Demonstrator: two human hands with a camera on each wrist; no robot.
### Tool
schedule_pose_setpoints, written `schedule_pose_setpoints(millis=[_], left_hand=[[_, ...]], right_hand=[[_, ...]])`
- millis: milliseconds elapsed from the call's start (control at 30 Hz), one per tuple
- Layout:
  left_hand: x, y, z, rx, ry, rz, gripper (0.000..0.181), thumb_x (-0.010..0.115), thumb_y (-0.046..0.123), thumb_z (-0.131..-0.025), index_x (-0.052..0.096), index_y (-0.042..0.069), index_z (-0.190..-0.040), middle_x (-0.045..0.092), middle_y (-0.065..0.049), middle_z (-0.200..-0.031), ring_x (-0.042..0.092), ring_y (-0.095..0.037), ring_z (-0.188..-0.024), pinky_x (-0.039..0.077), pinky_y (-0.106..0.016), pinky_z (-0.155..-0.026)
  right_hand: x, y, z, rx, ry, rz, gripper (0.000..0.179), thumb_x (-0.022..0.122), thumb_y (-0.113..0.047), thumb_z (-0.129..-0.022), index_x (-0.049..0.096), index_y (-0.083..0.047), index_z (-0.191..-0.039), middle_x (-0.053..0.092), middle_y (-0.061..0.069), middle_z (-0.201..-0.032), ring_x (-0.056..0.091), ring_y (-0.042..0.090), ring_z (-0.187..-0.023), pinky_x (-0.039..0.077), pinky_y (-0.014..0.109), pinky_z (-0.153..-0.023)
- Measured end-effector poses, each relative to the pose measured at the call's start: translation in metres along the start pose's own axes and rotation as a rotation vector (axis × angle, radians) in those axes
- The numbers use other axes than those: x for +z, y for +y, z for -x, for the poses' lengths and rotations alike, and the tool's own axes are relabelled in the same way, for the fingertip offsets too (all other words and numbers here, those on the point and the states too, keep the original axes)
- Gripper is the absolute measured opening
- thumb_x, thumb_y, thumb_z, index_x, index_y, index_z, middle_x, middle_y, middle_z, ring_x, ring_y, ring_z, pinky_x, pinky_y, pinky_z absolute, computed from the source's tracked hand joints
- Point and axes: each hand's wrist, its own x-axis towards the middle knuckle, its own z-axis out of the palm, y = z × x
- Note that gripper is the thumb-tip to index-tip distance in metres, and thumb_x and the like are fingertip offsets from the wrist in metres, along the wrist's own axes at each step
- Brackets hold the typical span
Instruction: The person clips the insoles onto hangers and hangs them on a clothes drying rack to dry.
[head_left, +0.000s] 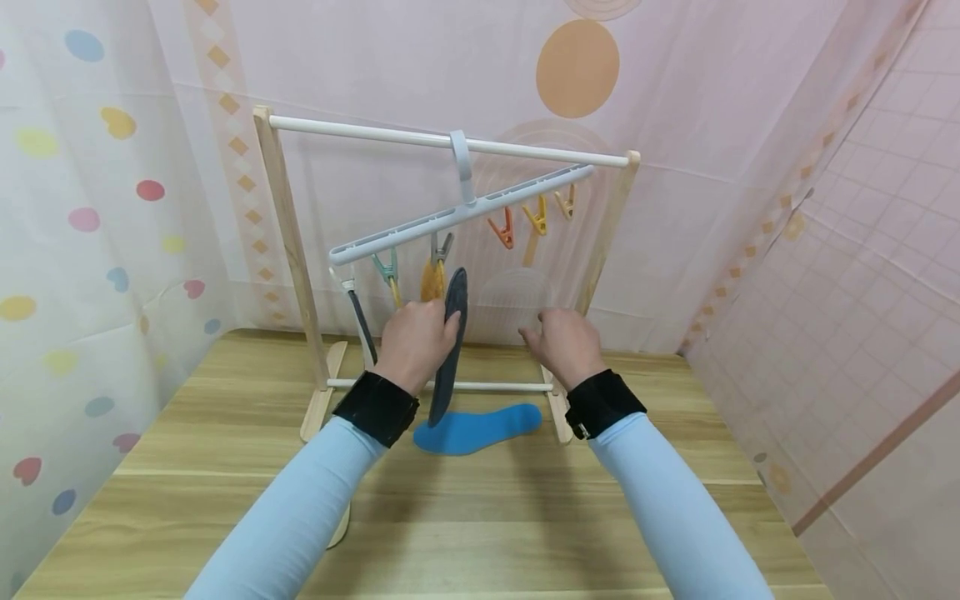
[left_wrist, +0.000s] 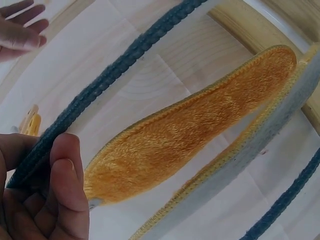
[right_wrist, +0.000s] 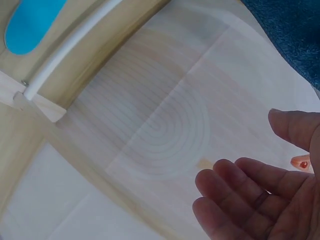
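Observation:
My left hand (head_left: 416, 342) pinches a dark blue fuzzy insole (head_left: 448, 371) by its upper part, thumb on one side, and holds it upright in front of the rack. Two yellow furry insoles hang beside it, one of them broad side on in the left wrist view (left_wrist: 195, 130). Another dark insole (head_left: 362, 321) hangs at the left end of the hanger (head_left: 465, 214). With nothing in it, my right hand (head_left: 566, 342) hovers near the right post, fingers loosely bent in the right wrist view. A bright blue insole (head_left: 480, 429) lies on the table below.
A wooden rack with a white top bar (head_left: 360, 130) carries the tilted hanger. An orange-red clip (head_left: 504, 231), a yellow clip (head_left: 537, 217) and a pale clip (head_left: 566, 202) hang on its right half. A green clip (head_left: 387, 267) and a grey clip (head_left: 442, 248) are left of them.

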Motion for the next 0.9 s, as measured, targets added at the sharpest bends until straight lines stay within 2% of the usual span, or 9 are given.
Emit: schedule_pose_setpoints(millis=[100, 267, 367, 500, 600, 767, 833, 900], left_hand=[[0.001, 0.001, -0.003, 0.004, 0.002, -0.007, 0.033, 0.058, 0.022, -0.101, 0.063, 0.001, -0.075, 0.054, -0.006, -0.058, 0.054, -0.019, -0.049, 0.043, -0.031, -0.046], [0.002, 0.005, -0.008, 0.008, 0.015, -0.024, 0.034, 0.058, 0.022, -0.101, 0.063, 0.002, -0.073, 0.054, -0.006, -0.057, 0.054, -0.019, -0.047, 0.042, -0.031, -0.044], [0.002, 0.008, -0.011, -0.002, 0.012, -0.023, 0.035, 0.059, 0.022, -0.101, 0.064, 0.002, -0.072, 0.055, -0.005, -0.056, 0.054, -0.019, -0.047, 0.042, -0.030, -0.043], [0.003, 0.011, -0.016, -0.012, 0.011, -0.031, 0.037, 0.059, 0.023, -0.101, 0.064, 0.002, -0.071, 0.055, -0.006, -0.057, 0.055, -0.019, -0.048, 0.043, -0.030, -0.044], [0.004, 0.013, -0.019, -0.016, 0.014, -0.038, 0.036, 0.060, 0.023, -0.100, 0.065, 0.002, -0.071, 0.056, -0.006, -0.058, 0.056, -0.020, -0.050, 0.045, -0.031, -0.046], [0.007, 0.015, -0.025, -0.045, -0.002, -0.041, 0.035, 0.059, 0.023, -0.100, 0.066, 0.001, -0.075, 0.058, -0.007, -0.061, 0.057, -0.020, -0.051, 0.046, -0.031, -0.047], [0.008, 0.017, -0.027, -0.061, -0.010, -0.043, 0.035, 0.059, 0.024, -0.101, 0.066, 0.002, -0.075, 0.059, -0.006, -0.062, 0.058, -0.019, -0.051, 0.047, -0.031, -0.047], [0.009, 0.018, -0.028, -0.074, -0.018, -0.048, 0.036, 0.059, 0.025, -0.101, 0.066, 0.003, -0.074, 0.059, -0.006, -0.061, 0.057, -0.019, -0.051, 0.046, -0.031, -0.046]], right_hand=[[-0.004, -0.002, -0.008, 0.010, 0.005, -0.007, 0.037, 0.065, -0.033, -0.096, 0.072, 0.001, -0.108, 0.072, 0.017, -0.102, 0.069, 0.030, -0.077, 0.056, 0.042, -0.064], [-0.013, -0.006, -0.022, 0.010, 0.045, -0.014, 0.035, 0.064, -0.034, -0.097, 0.073, 0.000, -0.097, 0.072, 0.015, -0.090, 0.064, 0.025, -0.065, 0.054, 0.040, -0.056], [-0.019, -0.009, -0.030, 0.001, 0.075, -0.017, 0.037, 0.063, -0.035, -0.098, 0.074, 0.001, -0.101, 0.072, 0.016, -0.096, 0.066, 0.026, -0.072, 0.055, 0.040, -0.060], [-0.027, -0.013, -0.042, 0.006, 0.094, -0.035, 0.043, 0.060, -0.038, -0.099, 0.071, 0.002, -0.113, 0.071, 0.018, -0.110, 0.069, 0.030, -0.089, 0.056, 0.041, -0.072], [-0.032, -0.017, -0.052, 0.019, 0.104, -0.038, 0.046, 0.058, -0.040, -0.100, 0.071, 0.001, -0.114, 0.071, 0.018, -0.110, 0.069, 0.030, -0.092, 0.055, 0.041, -0.076], [-0.039, -0.024, -0.067, 0.045, 0.108, -0.038, 0.049, 0.056, -0.044, -0.100, 0.070, 0.000, -0.115, 0.070, 0.014, -0.091, 0.064, 0.025, -0.072, 0.051, 0.036, -0.060], [-0.041, -0.026, -0.072, 0.053, 0.111, -0.039, 0.050, 0.056, -0.046, -0.100, 0.070, -0.001, -0.115, 0.069, 0.013, -0.087, 0.061, 0.025, -0.068, 0.047, 0.036, -0.055], [-0.043, -0.027, -0.076, 0.058, 0.121, -0.038, 0.051, 0.056, -0.048, -0.099, 0.069, -0.001, -0.115, 0.069, 0.013, -0.090, 0.060, 0.024, -0.069, 0.046, 0.035, -0.053]])
